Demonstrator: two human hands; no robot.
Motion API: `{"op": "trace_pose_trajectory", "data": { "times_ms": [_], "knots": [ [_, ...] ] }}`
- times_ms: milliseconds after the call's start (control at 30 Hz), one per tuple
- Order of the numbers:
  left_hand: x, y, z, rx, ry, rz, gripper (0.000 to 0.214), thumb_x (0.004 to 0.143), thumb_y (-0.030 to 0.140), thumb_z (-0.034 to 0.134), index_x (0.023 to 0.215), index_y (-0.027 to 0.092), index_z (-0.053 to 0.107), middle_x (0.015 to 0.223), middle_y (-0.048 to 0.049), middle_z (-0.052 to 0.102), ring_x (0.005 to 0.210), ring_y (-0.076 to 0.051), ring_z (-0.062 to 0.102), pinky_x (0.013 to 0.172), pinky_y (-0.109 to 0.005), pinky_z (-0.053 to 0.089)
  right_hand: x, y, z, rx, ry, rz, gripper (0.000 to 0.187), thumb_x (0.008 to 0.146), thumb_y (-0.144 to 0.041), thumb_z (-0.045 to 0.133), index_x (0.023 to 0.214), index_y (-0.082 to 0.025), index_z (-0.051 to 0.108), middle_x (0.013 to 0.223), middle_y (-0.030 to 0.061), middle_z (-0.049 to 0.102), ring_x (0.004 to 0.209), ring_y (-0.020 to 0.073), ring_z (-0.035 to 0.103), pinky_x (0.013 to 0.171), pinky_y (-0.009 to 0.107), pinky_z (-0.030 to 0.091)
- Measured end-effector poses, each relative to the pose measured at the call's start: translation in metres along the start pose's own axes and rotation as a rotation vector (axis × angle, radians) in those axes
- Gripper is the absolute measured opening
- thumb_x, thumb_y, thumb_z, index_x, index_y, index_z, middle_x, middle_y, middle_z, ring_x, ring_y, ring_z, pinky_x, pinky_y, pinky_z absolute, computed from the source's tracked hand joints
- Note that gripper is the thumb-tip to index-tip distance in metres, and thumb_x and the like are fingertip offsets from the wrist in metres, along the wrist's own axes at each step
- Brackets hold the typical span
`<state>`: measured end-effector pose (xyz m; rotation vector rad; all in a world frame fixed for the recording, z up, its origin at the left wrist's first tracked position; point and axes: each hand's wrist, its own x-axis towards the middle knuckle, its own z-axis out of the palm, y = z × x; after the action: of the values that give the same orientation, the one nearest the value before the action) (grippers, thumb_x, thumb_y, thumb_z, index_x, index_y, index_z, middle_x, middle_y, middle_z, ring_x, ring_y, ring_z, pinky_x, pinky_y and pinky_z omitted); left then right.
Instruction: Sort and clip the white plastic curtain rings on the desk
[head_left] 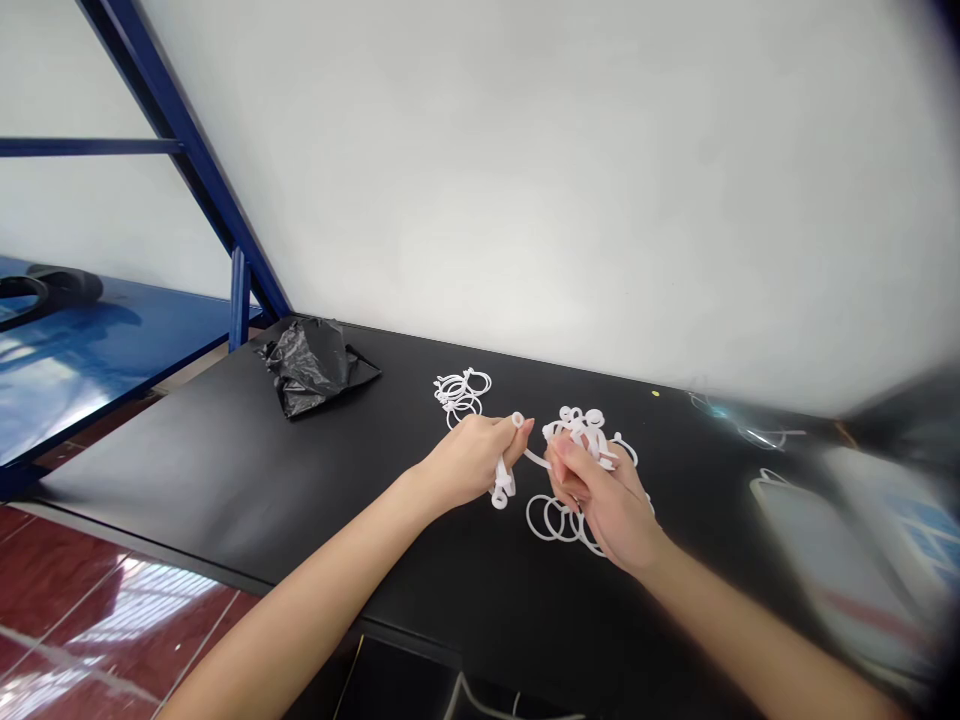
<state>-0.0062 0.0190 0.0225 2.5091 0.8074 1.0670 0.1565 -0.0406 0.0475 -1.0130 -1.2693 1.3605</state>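
Both my hands work over a black table (225,450). My left hand (472,462) is closed around a white plastic strap (502,485), with a small ring end poking out between its fingertips. My right hand (607,500) pinches the other end of the same strap and holds a cluster of white plastic rings (581,425). Under my right hand lies a loose pile of white loops (551,520). A second small heap of white loops (459,390) rests just beyond my left hand.
A crumpled black plastic bag (315,365) lies at the table's back left. A white wall stands behind. A blue metal rack (187,150) and a blue shelf (90,340) are to the left. Blurred items sit at the right edge.
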Motion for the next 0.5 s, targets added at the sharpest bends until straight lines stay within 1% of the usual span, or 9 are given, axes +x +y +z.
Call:
{"op": "trace_pose_trajectory", "data": {
  "times_ms": [33, 100, 167, 200, 267, 333, 367, 433, 500],
  "knots": [
    [0.000, 0.001, 0.000, -0.046, 0.026, -0.016, 0.037, 0.100, 0.025, 0.030, 0.064, 0.020, 0.023, 0.055, 0.0076, 0.023, 0.044, -0.006, 0.018, 0.045, -0.023, 0.017, -0.001, 0.000, 0.000, -0.012, 0.003, -0.022, 0.047, 0.091, -0.051, 0.057, 0.059, -0.018, 0.050, 0.047, -0.0093, 0.023, 0.046, 0.0068, 0.022, 0.044, 0.022, 0.026],
    [0.001, 0.004, -0.002, -0.127, 0.022, -0.041, 0.038, 0.100, 0.027, 0.032, 0.064, 0.019, 0.024, 0.055, 0.0072, 0.025, 0.046, -0.006, 0.021, 0.047, -0.022, 0.019, -0.001, -0.002, 0.000, -0.079, -0.015, -0.029, 0.046, 0.093, -0.050, 0.054, 0.060, -0.018, 0.052, 0.045, -0.0082, 0.029, 0.045, 0.0074, 0.028, 0.045, 0.023, 0.029],
    [0.003, 0.008, -0.004, -0.224, -0.029, -0.115, 0.035, 0.099, 0.029, 0.035, 0.066, 0.018, 0.034, 0.055, 0.0070, 0.032, 0.047, -0.006, 0.027, 0.048, -0.021, 0.023, 0.001, -0.004, 0.000, -0.141, -0.028, -0.023, 0.046, 0.094, -0.049, 0.052, 0.061, -0.017, 0.054, 0.045, -0.0055, 0.039, 0.045, 0.0084, 0.036, 0.046, 0.023, 0.032],
    [0.003, 0.010, -0.006, -0.294, -0.058, -0.170, 0.031, 0.099, 0.031, 0.038, 0.071, 0.018, 0.041, 0.055, 0.0069, 0.037, 0.047, -0.006, 0.032, 0.048, -0.021, 0.026, 0.002, -0.005, 0.000, -0.158, -0.032, -0.025, 0.046, 0.094, -0.049, 0.052, 0.061, -0.017, 0.054, 0.048, -0.0036, 0.044, 0.047, 0.0092, 0.041, 0.046, 0.024, 0.034],
    [0.005, 0.014, -0.007, -0.492, -0.109, -0.285, 0.022, 0.098, 0.034, 0.041, 0.090, 0.017, 0.052, 0.056, 0.0055, 0.048, 0.049, -0.007, 0.043, 0.050, -0.020, 0.034, 0.004, -0.007, 0.000, -0.176, -0.045, -0.051, 0.045, 0.094, -0.049, 0.052, 0.063, -0.017, 0.057, 0.058, 0.0000, 0.053, 0.052, 0.0108, 0.049, 0.048, 0.024, 0.039],
    [0.006, 0.017, -0.005, -0.732, -0.152, -0.381, 0.029, 0.098, 0.039, 0.040, 0.108, 0.016, 0.054, 0.062, 0.0026, 0.057, 0.052, -0.010, 0.053, 0.052, -0.021, 0.041, 0.003, -0.008, 0.000, -0.221, -0.075, -0.095, 0.041, 0.094, -0.046, 0.053, 0.068, -0.016, 0.062, 0.067, 0.0026, 0.059, 0.060, 0.0130, 0.055, 0.052, 0.025, 0.044],
    [0.006, 0.017, -0.004, -0.832, -0.151, -0.414, 0.033, 0.097, 0.041, 0.041, 0.112, 0.016, 0.053, 0.066, 0.0010, 0.059, 0.054, -0.011, 0.055, 0.052, -0.022, 0.043, 0.002, -0.008, 0.001, -0.262, -0.095, -0.109, 0.036, 0.093, -0.045, 0.055, 0.072, -0.017, 0.064, 0.071, 0.0033, 0.062, 0.063, 0.0140, 0.057, 0.055, 0.026, 0.046],
    [0.006, 0.015, -0.001, -0.944, -0.119, -0.451, 0.037, 0.091, 0.044, 0.051, 0.113, 0.015, 0.055, 0.074, -0.0010, 0.062, 0.057, -0.012, 0.057, 0.054, -0.023, 0.046, 0.000, -0.009, 0.003, -0.345, -0.124, -0.104, 0.024, 0.087, -0.041, 0.066, 0.080, -0.018, 0.067, 0.079, 0.0038, 0.066, 0.067, 0.0150, 0.059, 0.057, 0.026, 0.048],
    [0.005, 0.013, 0.002, -0.960, -0.088, -0.447, 0.041, 0.080, 0.040, 0.066, 0.112, 0.015, 0.057, 0.081, -0.0018, 0.063, 0.062, -0.012, 0.058, 0.057, -0.023, 0.047, -0.002, -0.009, 0.005, -0.409, -0.130, -0.081, 0.019, 0.079, -0.036, 0.074, 0.084, -0.019, 0.068, 0.083, 0.0029, 0.068, 0.064, 0.0138, 0.058, 0.055, 0.026, 0.047]
  ]
}}
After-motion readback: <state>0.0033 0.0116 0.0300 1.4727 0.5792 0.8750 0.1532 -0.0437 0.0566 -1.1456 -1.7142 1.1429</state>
